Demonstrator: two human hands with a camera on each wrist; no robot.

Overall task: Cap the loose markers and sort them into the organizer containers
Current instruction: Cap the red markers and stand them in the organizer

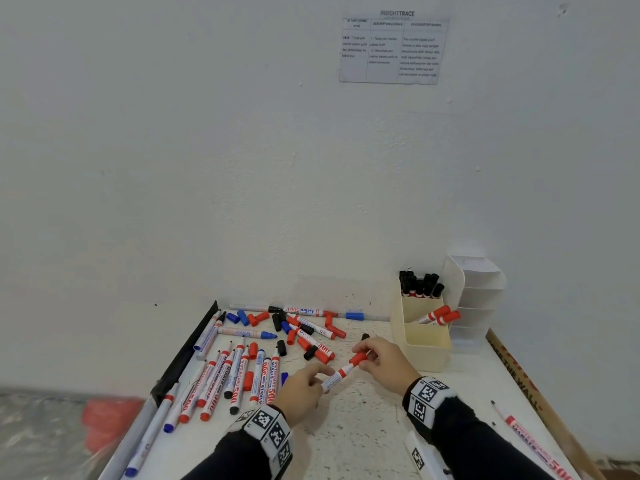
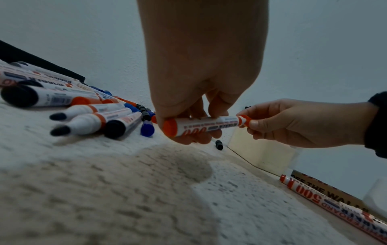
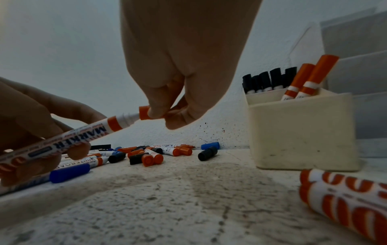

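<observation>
A white speckled table [image 1: 363, 431] stands against a white wall [image 1: 207, 150] that carries one printed sheet [image 1: 393, 50]. At the table's far right stand two organizers: a clear white tiered one [image 1: 476, 299] against the wall and, just beside it, a cream organizer [image 1: 420, 336] with three stepped compartments. Its rear compartment holds a bunch of black-capped markers [image 1: 420, 284], too tightly packed to count; its middle one holds two red-capped markers [image 1: 438, 316] leaning right; the front one shows nothing. Across the left and middle of the table lie well over a dozen loose markers [image 1: 239, 375], many uncapped, among scattered red, blue and black loose caps [image 1: 304, 332]. One more red marker [image 1: 530, 441] lies alone near the right edge. Above the table's middle, the left hand [image 1: 300, 393] curls its fingers round the barrel of a red whiteboard marker [image 1: 334, 377], and the right hand [image 1: 388, 362] pinches one red cap [image 3: 146, 113] between thumb and fingers, the cap set over the marker's tip but not pushed fully home.
</observation>
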